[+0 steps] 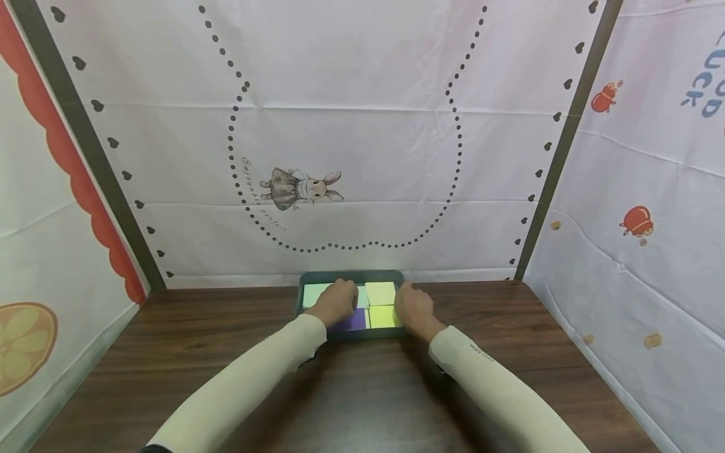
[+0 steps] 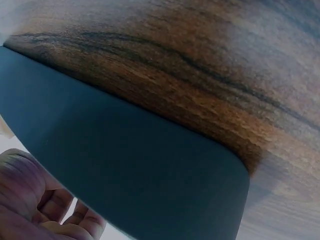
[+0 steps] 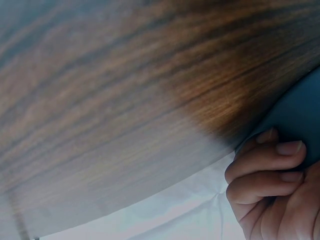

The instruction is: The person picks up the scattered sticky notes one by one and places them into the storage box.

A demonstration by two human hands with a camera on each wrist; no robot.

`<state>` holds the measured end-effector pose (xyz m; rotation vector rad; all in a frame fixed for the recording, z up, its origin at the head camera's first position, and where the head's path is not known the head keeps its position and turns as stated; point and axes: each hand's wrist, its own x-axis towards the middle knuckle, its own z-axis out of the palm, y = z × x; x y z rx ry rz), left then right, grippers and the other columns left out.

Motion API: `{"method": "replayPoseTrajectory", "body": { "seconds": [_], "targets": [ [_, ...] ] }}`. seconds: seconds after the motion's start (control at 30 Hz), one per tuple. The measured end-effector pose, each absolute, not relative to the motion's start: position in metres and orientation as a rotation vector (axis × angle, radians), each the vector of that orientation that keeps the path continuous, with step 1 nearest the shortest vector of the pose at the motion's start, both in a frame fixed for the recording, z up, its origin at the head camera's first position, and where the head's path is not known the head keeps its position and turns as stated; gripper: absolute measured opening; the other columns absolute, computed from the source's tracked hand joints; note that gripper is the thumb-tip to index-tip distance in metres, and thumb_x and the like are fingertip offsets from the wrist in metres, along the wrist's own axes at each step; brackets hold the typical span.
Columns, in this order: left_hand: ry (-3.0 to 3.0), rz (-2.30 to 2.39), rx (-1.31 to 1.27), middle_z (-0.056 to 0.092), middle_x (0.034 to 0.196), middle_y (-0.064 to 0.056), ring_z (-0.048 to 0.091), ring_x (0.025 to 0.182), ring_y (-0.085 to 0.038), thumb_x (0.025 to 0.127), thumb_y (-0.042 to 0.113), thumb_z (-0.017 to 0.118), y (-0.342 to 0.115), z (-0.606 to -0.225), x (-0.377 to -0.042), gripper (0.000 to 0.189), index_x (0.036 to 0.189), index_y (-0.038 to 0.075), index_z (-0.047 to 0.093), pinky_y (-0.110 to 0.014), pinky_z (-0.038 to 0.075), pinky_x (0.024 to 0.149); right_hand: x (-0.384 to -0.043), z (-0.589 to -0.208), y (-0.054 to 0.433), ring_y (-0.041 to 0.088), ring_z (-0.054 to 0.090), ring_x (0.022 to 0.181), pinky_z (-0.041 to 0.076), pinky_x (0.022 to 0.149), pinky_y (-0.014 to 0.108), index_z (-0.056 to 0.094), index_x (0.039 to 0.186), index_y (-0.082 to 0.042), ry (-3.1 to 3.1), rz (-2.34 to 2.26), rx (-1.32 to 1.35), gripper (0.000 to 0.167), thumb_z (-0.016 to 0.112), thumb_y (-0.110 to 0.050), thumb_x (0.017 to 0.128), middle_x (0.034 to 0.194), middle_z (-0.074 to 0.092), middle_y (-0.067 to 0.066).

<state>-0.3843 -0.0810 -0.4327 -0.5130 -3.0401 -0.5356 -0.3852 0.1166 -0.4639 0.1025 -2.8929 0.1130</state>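
Note:
A dark blue-green tray (image 1: 354, 335) sits on the table, with square pads of paper inside. Two are pale green, one purple (image 1: 357, 319), one cream (image 1: 381, 293) and one yellow (image 1: 382, 316). Over the left half, my left hand (image 1: 336, 301) reaches in with curled fingers, partly covering the green and purple pads. My right hand (image 1: 416, 309) is at the tray's right side, beside the yellow and cream pads. In the right wrist view, its fingers (image 3: 265, 187) curl toward the palm in front of the tray wall (image 3: 295, 115). Whatever either thumb and index finger touch is hidden.
The brown wooden table (image 1: 226, 321) extends to both sides and in front of the tray. Close behind the tray hangs a white printed cloth (image 1: 362, 157). More printed cloth stands at the left and right sides.

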Motion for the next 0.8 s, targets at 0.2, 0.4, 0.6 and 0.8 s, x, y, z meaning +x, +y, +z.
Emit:
{"method": "replayPoseTrajectory", "body": {
  "seconds": [0.2,0.4,0.6,0.8],
  "targets": [
    [-3.052,-0.524,-0.501,0.078,0.089,-0.008,0.069,0.076,-0.019,0.096,-0.010,0.071,-0.082,-0.434,-0.385,0.017,0.093,0.003,0.081,-0.040,0.067,0.078,-0.425,-0.504,0.126,0.028,0.071,0.063,0.060,0.053,0.041,0.067,0.126,0.011,-2.910,0.096,0.100,0.029,0.054,-0.007,0.107,0.070,0.069,0.014],
    [-3.061,-0.511,-0.513,0.078,0.087,-0.007,0.068,0.074,-0.018,0.095,-0.009,0.071,-0.083,-0.437,-0.386,0.017,0.093,0.004,0.082,-0.040,0.067,0.077,-0.459,-0.541,0.136,0.029,0.071,0.063,0.060,0.053,0.046,0.064,0.136,0.012,-2.922,0.080,0.125,0.037,0.049,-0.011,0.112,0.071,0.070,0.014],
    [-3.079,-0.491,-0.568,0.081,0.095,-0.010,0.070,0.078,-0.018,0.094,-0.009,0.072,-0.080,-0.437,-0.384,0.018,0.102,0.003,0.084,-0.042,0.068,0.084,-0.465,-0.546,0.147,0.029,0.072,0.066,0.060,0.054,0.048,0.062,0.140,0.014,-2.994,0.139,0.142,0.041,0.050,-0.012,0.110,0.076,0.069,0.013],
    [-3.063,-0.462,-0.650,0.083,0.097,-0.011,0.065,0.076,-0.018,0.094,-0.009,0.071,-0.081,-0.435,-0.387,0.020,0.101,0.001,0.087,-0.043,0.068,0.084,-0.437,-0.495,0.146,0.035,0.075,0.081,0.064,0.068,0.051,0.065,0.132,0.007,-3.128,0.257,0.071,0.037,0.050,-0.020,0.112,0.096,0.073,0.018]
  ]
}}
